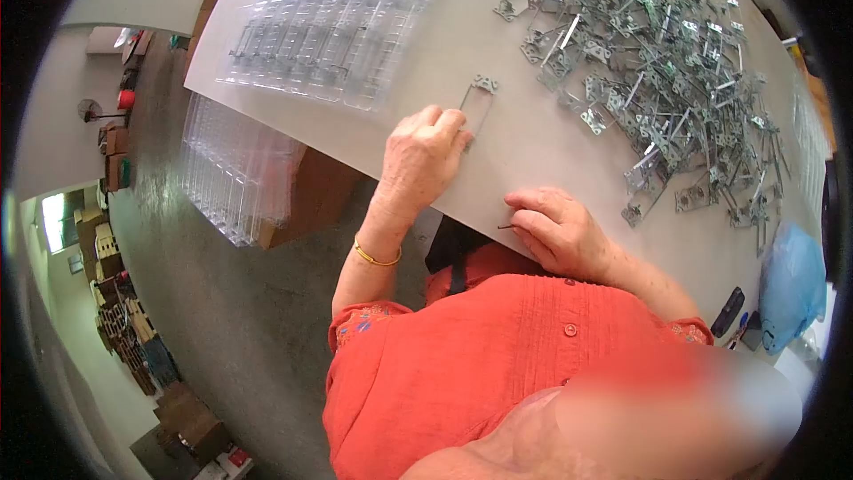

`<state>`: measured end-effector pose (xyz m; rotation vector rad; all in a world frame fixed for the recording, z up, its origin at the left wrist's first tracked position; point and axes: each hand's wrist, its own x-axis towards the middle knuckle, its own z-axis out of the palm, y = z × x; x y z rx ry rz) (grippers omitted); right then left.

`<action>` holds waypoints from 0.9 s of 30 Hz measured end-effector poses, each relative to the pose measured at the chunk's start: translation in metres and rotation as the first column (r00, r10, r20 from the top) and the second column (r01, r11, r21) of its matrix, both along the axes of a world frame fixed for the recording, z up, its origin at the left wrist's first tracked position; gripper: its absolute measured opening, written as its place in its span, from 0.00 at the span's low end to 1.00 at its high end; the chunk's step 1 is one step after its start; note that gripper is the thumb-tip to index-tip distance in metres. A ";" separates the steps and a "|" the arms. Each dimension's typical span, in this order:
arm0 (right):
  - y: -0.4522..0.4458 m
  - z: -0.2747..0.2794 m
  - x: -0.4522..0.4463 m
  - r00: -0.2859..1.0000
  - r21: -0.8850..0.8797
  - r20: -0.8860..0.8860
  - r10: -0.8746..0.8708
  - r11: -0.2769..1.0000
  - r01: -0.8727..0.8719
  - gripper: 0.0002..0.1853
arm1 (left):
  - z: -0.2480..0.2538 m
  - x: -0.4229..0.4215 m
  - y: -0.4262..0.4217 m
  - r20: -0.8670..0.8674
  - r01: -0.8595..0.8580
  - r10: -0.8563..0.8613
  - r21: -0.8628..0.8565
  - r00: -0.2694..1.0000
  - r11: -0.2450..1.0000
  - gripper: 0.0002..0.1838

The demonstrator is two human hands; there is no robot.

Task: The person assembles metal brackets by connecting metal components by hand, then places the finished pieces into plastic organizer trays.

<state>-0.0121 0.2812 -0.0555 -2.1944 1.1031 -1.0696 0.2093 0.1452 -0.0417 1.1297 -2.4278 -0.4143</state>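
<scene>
My left hand (pixel 422 158), with a yellow bangle at the wrist, is closed with its fingertips on one long side of a thin metal wire bracket (pixel 485 84). The bracket has a small plate with holes at its far end and lies on or just above the white table. My right hand (pixel 562 229) rests at the table's near edge, fingers curled in a pinch. A short, thin dark piece (pixel 506 228) pokes out between its thumb and finger; its kind is too small to make out.
A big heap of metal wire brackets (pixel 657 80) covers the table's right side. Clear plastic trays (pixel 342 27) holding brackets lie at the left. More clear trays (pixel 235 169) stand below beside a cardboard box (pixel 315 191). A blue plastic bag (pixel 793 289) sits at right.
</scene>
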 end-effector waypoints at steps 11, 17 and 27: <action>-0.003 -0.004 0.000 1.000 0.020 0.004 -0.012 1.000 0.012 0.10 | 0.034 0.016 -0.019 -0.241 -0.104 0.080 -0.088 0.967 0.991 0.04; -0.006 -0.005 -0.001 1.000 0.026 0.013 -0.005 1.000 0.005 0.10 | 0.060 0.044 -0.049 -0.163 -0.233 0.209 -0.152 0.964 0.960 0.03; -0.008 -0.006 -0.002 1.000 0.048 0.016 -0.002 0.999 0.002 0.10 | 0.052 0.059 -0.075 0.030 -0.178 0.180 -0.058 0.983 0.982 0.04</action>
